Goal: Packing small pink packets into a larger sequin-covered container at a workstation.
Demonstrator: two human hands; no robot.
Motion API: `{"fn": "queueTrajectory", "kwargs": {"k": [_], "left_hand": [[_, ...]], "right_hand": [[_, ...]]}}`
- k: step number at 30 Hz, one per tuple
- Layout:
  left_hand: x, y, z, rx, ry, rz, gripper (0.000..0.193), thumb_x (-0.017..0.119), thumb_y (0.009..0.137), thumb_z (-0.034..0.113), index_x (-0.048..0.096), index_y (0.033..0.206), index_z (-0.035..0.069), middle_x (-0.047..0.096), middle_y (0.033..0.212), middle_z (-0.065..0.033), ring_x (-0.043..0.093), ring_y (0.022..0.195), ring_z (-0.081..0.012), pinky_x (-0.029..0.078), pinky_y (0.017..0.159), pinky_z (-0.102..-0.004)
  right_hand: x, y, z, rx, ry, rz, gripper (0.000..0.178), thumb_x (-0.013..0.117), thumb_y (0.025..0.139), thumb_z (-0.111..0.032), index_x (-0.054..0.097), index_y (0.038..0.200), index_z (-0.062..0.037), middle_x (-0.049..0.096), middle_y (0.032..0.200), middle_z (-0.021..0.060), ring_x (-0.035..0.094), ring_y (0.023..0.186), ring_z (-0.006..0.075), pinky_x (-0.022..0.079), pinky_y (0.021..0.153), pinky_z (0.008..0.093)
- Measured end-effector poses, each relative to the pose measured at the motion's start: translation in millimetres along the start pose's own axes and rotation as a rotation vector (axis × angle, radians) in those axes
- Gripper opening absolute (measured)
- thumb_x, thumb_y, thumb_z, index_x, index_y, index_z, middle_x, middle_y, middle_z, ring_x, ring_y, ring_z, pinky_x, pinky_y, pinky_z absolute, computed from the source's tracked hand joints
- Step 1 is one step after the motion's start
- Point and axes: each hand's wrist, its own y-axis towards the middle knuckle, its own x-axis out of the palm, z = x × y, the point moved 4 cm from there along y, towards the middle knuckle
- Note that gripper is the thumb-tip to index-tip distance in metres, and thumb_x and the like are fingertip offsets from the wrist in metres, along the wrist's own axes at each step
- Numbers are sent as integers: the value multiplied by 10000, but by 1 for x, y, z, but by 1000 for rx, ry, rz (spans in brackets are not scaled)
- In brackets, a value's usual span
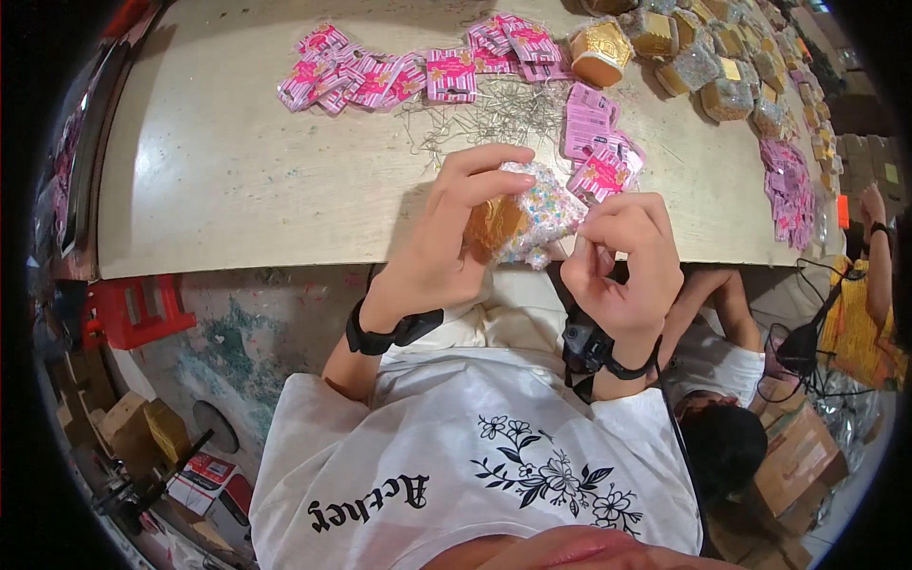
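Note:
My left hand [446,223] is closed round a cupcake-shaped ornament [551,211] at the table's front edge. The ornament lies on its side, its gold cup toward my palm and its white top, dotted with coloured sprinkles, facing right. At the tip of that top, my right hand [627,261] has thumb and fingers pinched together; what they grip is too small to make out. Just beyond the right hand is a pink striped card tag [605,173]. Thin wire hooks [508,114] are scattered on the table [228,180] past my left hand.
Pink tags [380,80] form a row at the back, beside a lone gold cup-shaped ornament [599,55]. Many wrapped ornaments [727,90] crowd the far right, with a tag pile [787,195] nearer. Another person [722,366] is low beside my right arm; another person's arm [879,247] shows at far right.

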Motion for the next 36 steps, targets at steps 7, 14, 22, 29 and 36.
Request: {"fn": "queueTrajectory", "kwargs": {"k": [7,14,22,29,36], "left_hand": [[-1,2,1,0,109,-17,619,558,636,-184,500,1198,67,507,1274,-155,489,1166,-345,424,967,-389],[1,1,1,11,63,-16,634,554,624,-191,500,1201,66,507,1274,-157,482,1175,-347,422,970,-399],[1,0,0,-46,-32,12,618,563,639,-193,503,1199,62,508,1275,-160,489,1168,-333,416,969,-377],[0,1,-2,-73,2,9,611,564,634,-183,508,1192,58,509,1277,-156,488,1172,-333,400,987,-383],[3,0,3,81,271,-2,620,569,636,-156,523,1203,89,510,1283,-157,492,1161,-353,387,1033,-467]], "right_hand": [[3,-3,-2,-6,-134,21,356,666,556,133,582,867,-19,555,705,70,557,658,240,438,545,301],[2,-10,8,97,57,60,330,667,594,139,589,874,-18,579,728,82,546,663,214,420,518,272],[3,-8,5,-28,-19,60,373,686,569,121,577,891,-31,576,706,76,572,683,245,447,550,298],[4,-8,10,-30,-21,54,377,678,579,118,565,908,-28,572,700,71,584,690,250,458,569,307],[1,-9,12,-83,-141,49,345,664,602,119,576,898,-33,583,737,78,573,705,244,445,548,287]]}}
